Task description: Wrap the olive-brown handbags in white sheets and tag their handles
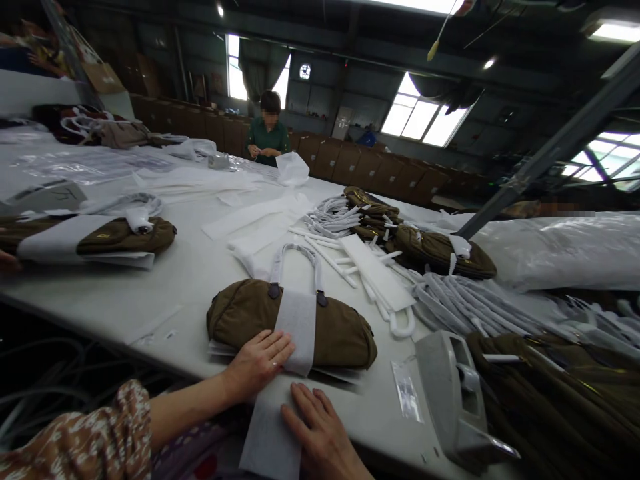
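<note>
An olive-brown handbag lies on the white table in front of me. Its two handles stand up, wrapped in pale covering. A strip of white tissue paper runs over the bag's middle, and paper also hangs past the table's front edge. My left hand lies flat, fingers stretched out, on the strip and the bag's lower front. Lower down, my right hand rests with spread fingers at the side of the hanging paper. Neither hand grips anything.
A grey tape dispenser stands at the right, beside more olive bags. Wrapped handles and foam pieces lie behind the handbag. Another wrapped bag is at the left, with part of a person's hand. A person in green works across the table.
</note>
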The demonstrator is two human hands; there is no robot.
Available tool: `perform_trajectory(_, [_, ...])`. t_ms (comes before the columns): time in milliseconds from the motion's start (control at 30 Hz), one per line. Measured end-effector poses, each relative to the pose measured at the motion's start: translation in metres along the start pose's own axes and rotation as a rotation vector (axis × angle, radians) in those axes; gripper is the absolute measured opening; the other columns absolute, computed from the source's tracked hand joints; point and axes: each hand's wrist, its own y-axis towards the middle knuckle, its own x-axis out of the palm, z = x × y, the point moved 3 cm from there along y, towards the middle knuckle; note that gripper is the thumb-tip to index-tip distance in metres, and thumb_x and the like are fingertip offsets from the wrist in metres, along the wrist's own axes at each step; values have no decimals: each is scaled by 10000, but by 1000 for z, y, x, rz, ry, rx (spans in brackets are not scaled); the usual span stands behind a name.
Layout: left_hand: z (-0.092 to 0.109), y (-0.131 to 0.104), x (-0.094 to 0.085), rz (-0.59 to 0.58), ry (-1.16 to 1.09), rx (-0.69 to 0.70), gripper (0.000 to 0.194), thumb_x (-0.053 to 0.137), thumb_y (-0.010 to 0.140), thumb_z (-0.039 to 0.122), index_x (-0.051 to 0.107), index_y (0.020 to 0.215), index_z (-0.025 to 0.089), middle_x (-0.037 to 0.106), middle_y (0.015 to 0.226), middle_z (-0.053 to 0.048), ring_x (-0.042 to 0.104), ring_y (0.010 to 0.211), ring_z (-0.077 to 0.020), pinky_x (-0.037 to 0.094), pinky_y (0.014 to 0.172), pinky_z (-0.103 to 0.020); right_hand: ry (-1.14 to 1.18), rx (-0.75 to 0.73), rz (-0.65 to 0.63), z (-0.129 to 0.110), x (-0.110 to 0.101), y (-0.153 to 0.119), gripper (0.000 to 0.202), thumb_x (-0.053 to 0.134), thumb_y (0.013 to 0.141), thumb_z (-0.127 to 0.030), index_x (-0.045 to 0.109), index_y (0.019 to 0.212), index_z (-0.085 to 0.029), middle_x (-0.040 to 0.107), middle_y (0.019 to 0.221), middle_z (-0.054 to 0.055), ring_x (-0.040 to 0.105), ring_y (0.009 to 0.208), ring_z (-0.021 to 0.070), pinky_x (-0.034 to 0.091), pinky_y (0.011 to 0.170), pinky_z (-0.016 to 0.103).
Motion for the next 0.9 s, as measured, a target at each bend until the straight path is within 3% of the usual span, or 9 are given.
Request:
perform_trajectory(133, [-1, 0, 3, 5, -3, -10, 411, 529, 915, 242, 494, 1323, 205, 547, 1351, -104, 489, 1256, -242, 387, 1044, -430, 30, -4, 222, 14, -16, 32, 264, 432, 916, -131, 664, 971, -245, 634, 1233, 50, 517, 1194, 182, 382, 976, 358])
perform_trajectory(300, [-1, 1, -5, -92, -5, 18, 433, 474, 927, 216, 449, 1359, 204, 511, 1387, -108, 458, 1280, -246, 349, 1064, -446, 130, 135, 183, 48, -40, 65, 267, 416, 930, -145, 669, 960, -226, 706, 1043, 45, 599, 1016, 167, 386, 859, 320])
perform_trajectory(400, [1, 1, -21, -223, -80, 22, 667, 583, 834, 307, 328, 1435, 168, 405, 1463, -153, 366, 1342, -307, 219, 1116, -556, 195, 274, 169, 63, -37, 73, 234, 451, 953, -242, 675, 885, -226, 709, 838, 18, 612, 808, 143, 392, 735, 279])
perform_trajectory(467, [4, 3, -30, -236, -147, -47, 688, 598, 819, 373, 336, 1428, 188, 420, 1455, -142, 362, 1344, -314, 160, 1117, -608, 220, 354, 196, 69, -30, 74, 261, 462, 960, -309, 679, 837, -234, 696, 774, 5, 603, 739, 138, 388, 693, 271])
perform_trajectory(600, [3, 10, -28, 13, -258, -332, 278, 416, 961, 298, 563, 1187, 230, 660, 1193, -55, 572, 1139, -210, 347, 1042, -476, 249, 492, 260, 78, -17, 73, 378, 429, 965, -421, 688, 770, -227, 669, 690, 8, 588, 644, 143, 379, 626, 266])
perform_trajectory(667, [2, 13, -21, 136, -274, -446, 294, 396, 970, 286, 533, 1214, 196, 686, 1124, -75, 631, 994, -200, 425, 952, -420, 231, 582, 244, 83, -11, 75, 430, 437, 948, -478, 678, 698, -224, 635, 620, 9, 570, 594, 152, 363, 587, 270])
perform_trajectory(767, [-1, 18, -15, 201, -231, -536, 473, 409, 961, 302, 331, 1398, 138, 657, 1169, -125, 642, 859, -212, 458, 889, -412, 201, 681, 187, 87, -6, 79, 418, 483, 918, -509, 680, 669, -238, 628, 597, 8, 579, 575, 165, 360, 564, 271])
perform_trajectory(833, [-1, 20, -14, 199, -211, -559, 542, 392, 963, 280, 219, 1453, 127, 648, 1180, -126, 638, 837, -207, 453, 897, -412, 184, 709, 198, 88, -6, 81, 374, 497, 909, -513, 702, 758, -238, 657, 630, 10, 601, 579, 172, 385, 559, 271])
perform_trajectory(900, [-1, 20, -12, 196, -218, -574, 579, 388, 965, 263, 156, 1476, 121, 669, 1120, -109, 633, 829, -198, 453, 906, -405, 123, 679, 306, 87, -11, 82, 372, 480, 923, -494, 693, 984, -196, 712, 775, 50, 647, 670, 193, 446, 616, 287])
